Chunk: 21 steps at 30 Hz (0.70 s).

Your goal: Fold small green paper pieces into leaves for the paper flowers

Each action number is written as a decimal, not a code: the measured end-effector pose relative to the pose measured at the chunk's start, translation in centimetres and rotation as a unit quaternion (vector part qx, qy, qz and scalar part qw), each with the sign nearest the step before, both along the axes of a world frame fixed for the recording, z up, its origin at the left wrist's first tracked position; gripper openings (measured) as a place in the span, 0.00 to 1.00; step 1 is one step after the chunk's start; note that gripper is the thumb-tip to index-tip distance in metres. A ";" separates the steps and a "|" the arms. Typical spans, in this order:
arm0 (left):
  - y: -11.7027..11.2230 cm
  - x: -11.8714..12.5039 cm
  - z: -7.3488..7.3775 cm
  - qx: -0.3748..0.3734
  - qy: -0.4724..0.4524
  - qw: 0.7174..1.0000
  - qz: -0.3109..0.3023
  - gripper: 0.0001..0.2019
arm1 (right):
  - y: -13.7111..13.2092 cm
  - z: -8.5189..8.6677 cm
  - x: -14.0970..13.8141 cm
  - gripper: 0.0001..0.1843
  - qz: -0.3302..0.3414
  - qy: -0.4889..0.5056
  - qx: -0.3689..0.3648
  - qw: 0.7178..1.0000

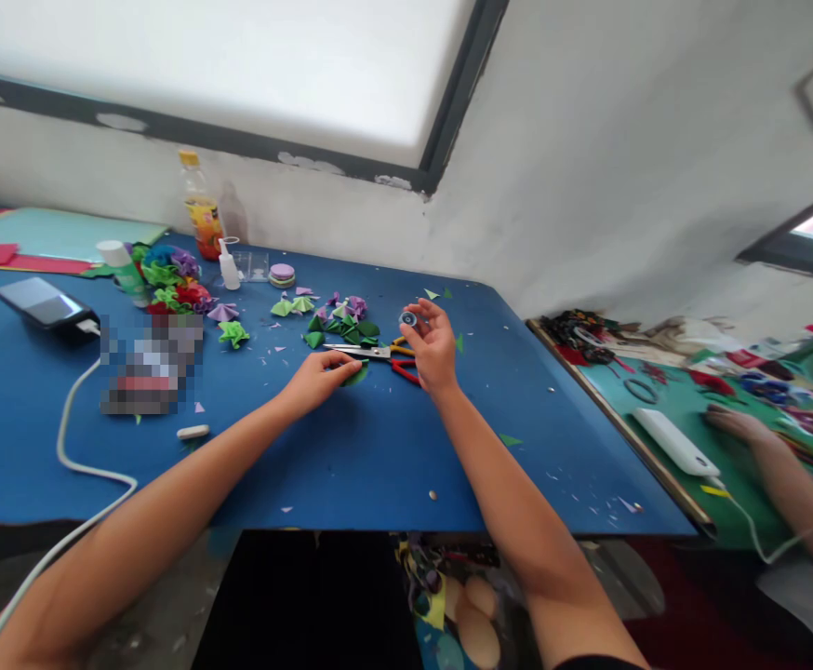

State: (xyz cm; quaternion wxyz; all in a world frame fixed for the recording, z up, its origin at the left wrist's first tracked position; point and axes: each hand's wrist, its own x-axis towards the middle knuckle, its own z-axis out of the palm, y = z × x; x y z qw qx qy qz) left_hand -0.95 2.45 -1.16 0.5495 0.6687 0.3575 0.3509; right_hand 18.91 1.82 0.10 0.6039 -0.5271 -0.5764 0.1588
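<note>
My left hand (323,380) is closed on a small green paper piece (356,375), partly hidden by its fingers, over the blue table. My right hand (433,346) pinches a small round disc (407,319) with a pale rim and dark middle; its exact kind is unclear. Between the hands lie scissors (379,353) with yellow and red handles, their blades pointing left. Just beyond the blades sit dark green folded paper pieces (347,328), with purple folded pieces (354,307) behind them. Light green folded pieces (293,305) lie farther left.
On the left are a phone (47,302) with a white cable (64,437), a glue stick (122,268), paper flowers (169,274) and a drink bottle (204,209). A squeeze bottle (229,267) stands near a macaron-shaped box (282,274). At right, another person's hands work over a green table (734,502).
</note>
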 end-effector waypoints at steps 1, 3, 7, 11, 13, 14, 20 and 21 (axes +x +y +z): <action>-0.1 0.0 -0.1 0.002 0.008 1.000 0.001 0.16 | 0.3 -0.4 0.4 0.24 -0.004 -0.012 -0.015 1.000; -0.1 0.0 -0.3 0.011 0.024 1.000 -0.005 0.15 | 0.9 -1.2 1.4 0.21 -0.032 -0.073 -0.052 0.995; 1.3 -0.7 0.5 0.085 0.056 0.993 0.068 0.11 | 2.2 -2.4 2.9 0.19 -0.077 -0.199 -0.094 0.972; 6.2 -4.5 3.6 0.152 0.005 0.898 0.413 0.20 | 3.1 -2.7 3.1 0.17 -0.063 -0.231 -0.096 0.966; 8.9 -7.7 5.0 0.151 0.022 0.827 0.541 0.27 | 3.2 -2.6 3.0 0.17 -0.062 -0.246 -0.092 0.963; 10.1 -9.4 5.4 0.148 0.041 0.802 0.577 0.30 | 3.2 -2.6 3.0 0.17 -0.063 -0.253 -0.090 0.961; 13.4 -17.5 4.2 0.016 0.140 0.761 0.634 0.28 | 2.8 -2.1 2.8 0.16 -0.092 -0.270 -0.058 0.957; 13.6 -18.2 3.9 0.009 0.146 0.775 0.615 0.28 | 2.7 -2.0 2.7 0.16 -0.096 -0.272 -0.052 0.956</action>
